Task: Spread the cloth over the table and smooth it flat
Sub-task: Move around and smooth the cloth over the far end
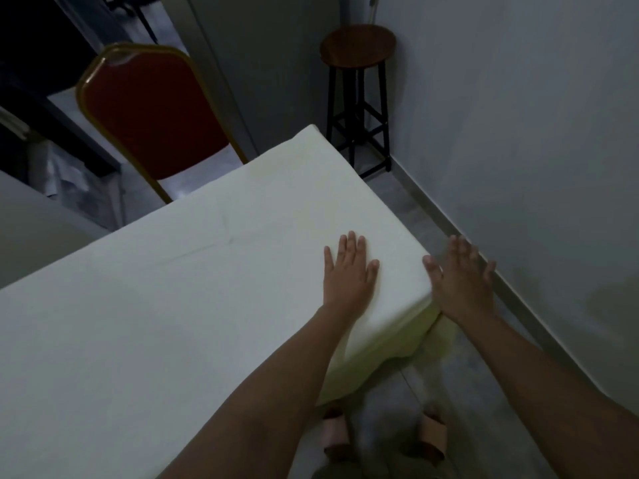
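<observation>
- The cloth [173,305] covers the table top, which is hidden beneath it, and hangs over the edge at 5 o'clock.
- The left hand [349,271] lies flat on the cloth with straight fingers near the 3 o'clock corner, likely pinning it against sliding.
- The right hand [460,281] is open and holds nothing. Its fingers are spread just off that corner, probably to stroke the overhang down.
- A faint crease [207,247] shows at 9 o'clock from the left hand.

Plain white cloth [173,305], red chair [152,112] framed in gold, brown-topped stool [358,46] with black legs.
</observation>
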Demonstrator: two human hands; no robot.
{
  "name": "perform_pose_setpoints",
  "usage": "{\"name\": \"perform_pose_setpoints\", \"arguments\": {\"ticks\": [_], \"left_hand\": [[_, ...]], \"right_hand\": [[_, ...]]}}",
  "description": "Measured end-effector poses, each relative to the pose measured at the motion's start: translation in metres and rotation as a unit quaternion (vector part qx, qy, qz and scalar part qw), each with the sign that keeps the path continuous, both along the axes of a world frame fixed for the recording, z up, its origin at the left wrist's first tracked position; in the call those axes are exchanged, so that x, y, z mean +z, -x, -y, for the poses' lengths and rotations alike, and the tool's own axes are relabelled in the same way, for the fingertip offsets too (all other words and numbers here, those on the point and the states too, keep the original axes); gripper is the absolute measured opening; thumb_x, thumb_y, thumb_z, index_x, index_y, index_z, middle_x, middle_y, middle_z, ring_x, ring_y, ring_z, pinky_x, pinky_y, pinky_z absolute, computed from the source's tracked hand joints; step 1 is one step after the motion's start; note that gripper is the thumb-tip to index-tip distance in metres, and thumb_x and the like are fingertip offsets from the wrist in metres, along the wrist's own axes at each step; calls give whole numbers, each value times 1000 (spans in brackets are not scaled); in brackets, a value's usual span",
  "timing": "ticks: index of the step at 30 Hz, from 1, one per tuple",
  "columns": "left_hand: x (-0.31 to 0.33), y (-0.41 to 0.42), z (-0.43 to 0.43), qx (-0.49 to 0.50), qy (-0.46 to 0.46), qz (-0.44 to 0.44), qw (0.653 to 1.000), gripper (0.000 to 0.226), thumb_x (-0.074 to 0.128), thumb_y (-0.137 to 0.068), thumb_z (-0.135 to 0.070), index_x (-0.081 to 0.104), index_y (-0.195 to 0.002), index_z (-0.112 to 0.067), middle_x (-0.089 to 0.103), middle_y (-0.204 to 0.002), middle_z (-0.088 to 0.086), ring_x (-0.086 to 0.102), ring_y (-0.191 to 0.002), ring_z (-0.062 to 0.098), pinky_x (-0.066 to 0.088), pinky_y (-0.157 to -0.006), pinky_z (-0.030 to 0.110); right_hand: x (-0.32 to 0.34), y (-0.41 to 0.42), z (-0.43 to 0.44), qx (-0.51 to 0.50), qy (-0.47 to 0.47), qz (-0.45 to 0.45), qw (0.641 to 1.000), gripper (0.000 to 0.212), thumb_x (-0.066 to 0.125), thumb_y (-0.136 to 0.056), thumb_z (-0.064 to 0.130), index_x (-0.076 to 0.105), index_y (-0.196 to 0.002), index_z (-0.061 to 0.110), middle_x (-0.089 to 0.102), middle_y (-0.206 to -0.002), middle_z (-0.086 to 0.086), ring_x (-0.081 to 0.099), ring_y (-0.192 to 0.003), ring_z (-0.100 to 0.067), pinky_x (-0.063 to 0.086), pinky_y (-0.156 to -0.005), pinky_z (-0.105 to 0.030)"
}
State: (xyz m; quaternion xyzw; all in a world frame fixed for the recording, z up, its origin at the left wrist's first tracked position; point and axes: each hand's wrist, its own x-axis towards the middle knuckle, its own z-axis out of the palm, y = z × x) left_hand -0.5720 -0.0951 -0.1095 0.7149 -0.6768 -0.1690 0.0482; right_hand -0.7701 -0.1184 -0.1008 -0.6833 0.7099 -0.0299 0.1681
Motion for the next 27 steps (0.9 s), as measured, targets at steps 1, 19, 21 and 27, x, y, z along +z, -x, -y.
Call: {"name": "perform_pose_setpoints", "arguments": {"ticks": [1, 19, 21, 27], "left_hand": [[1, 4, -2, 9, -3, -3, 1000, 60, 12, -103, -43, 2, -153, -14, -5, -161, 5, -9, -148, 17, -11, -119, 44], [10, 29, -54, 134, -40, -1, 990, 54, 14, -104, -35, 5, -154, -15, -3, -161, 5, -6, -148, 20, -3, -119, 45], [8, 30, -54, 138, -34, -1, 990, 54, 14, -104, -35, 5, -154, -15, -3, -161, 5, -6, -148, 20, -3, -119, 46], [3, 26, -50, 136, -26, 9, 990, 55, 13, -104, -36, 3, -154, -16, -4, -161, 4, -7, -148, 20, -5, -119, 45]], "right_hand": [[2, -5, -6, 16, 21, 2, 1000, 77, 14, -94, 58, 12, -150, 5, 12, -158, -15, 8, -146, -31, 1, -116, -56], [0, 15, -6, 253, -9, 23, 967, 69, 22, -99, 52, -3, -152, 14, -10, -160, -5, -3, -147, -24, -3, -116, -50], [-2, 15, -18, 237, 21, 20, 971, 67, 20, -100, 49, 2, -152, 11, -5, -160, -7, 0, -147, -25, -2, -116, -49], [-2, 12, -12, 246, -10, 15, 969, 69, 20, -99, 52, -5, -152, 14, -10, -160, -5, -5, -147, -22, -3, -117, -47]]}}
